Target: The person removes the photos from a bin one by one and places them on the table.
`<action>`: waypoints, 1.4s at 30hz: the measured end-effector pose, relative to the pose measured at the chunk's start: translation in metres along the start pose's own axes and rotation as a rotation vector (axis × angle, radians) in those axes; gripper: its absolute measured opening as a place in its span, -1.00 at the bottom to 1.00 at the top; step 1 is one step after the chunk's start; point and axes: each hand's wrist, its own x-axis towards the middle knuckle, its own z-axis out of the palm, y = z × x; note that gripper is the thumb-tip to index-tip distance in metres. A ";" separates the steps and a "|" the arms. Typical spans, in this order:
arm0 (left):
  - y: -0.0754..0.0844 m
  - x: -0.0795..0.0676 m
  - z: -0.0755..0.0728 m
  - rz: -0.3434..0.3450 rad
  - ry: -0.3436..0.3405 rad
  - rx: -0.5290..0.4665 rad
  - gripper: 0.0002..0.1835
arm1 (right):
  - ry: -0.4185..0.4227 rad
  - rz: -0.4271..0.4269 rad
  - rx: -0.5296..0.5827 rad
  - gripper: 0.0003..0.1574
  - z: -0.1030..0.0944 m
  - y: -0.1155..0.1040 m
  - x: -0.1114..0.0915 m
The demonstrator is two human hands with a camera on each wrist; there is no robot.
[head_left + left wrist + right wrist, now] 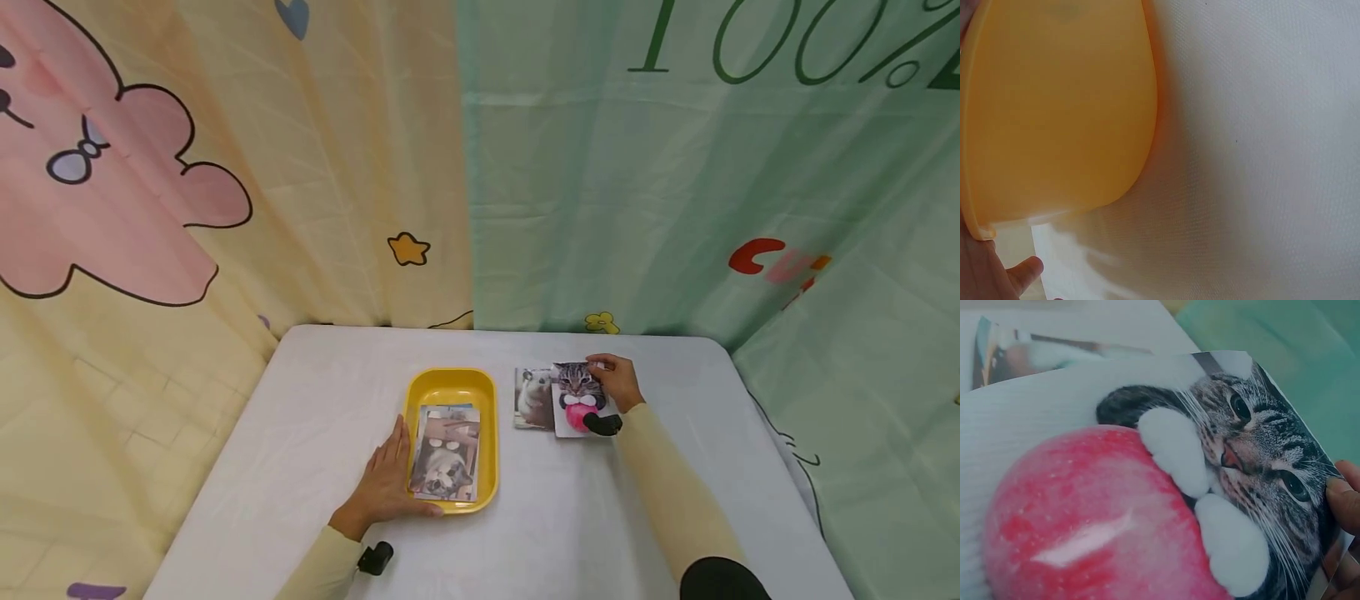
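Note:
A yellow tray [489,450] sits mid-table with a stack of photo cards [447,467], the top one showing a grey and white animal. My left hand [390,483] rests against its near-left corner, fingers straight along the left side, thumb by the near rim. The tray's outer wall [1066,112] fills much of the left wrist view. To the right, my right hand [618,379] pinches the upper right edge of a photo card [1235,456] showing a tabby cat with a pink ball. That card overlaps another animal photo card [532,400] on its left.
A white-covered table [480,550] lies under everything. Printed curtains [600,208] hang along the table's far edge and to both sides. A black wrist device [377,558] shows at the left wrist, another [602,424] at the right.

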 end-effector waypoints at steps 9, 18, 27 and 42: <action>0.000 -0.001 -0.001 -0.001 -0.005 0.001 0.67 | 0.017 0.035 -0.071 -0.63 -0.033 0.019 0.011; -0.002 -0.001 0.002 -0.001 -0.011 -0.004 0.67 | 0.035 0.065 -0.141 -0.59 -0.032 0.028 0.011; -0.001 -0.001 0.001 0.003 -0.002 -0.007 0.66 | 0.122 0.131 -0.089 -0.52 -0.016 0.016 0.003; 0.003 -0.002 -0.002 0.015 0.002 0.017 0.64 | 0.034 -0.093 -0.046 -0.58 0.041 -0.012 -0.039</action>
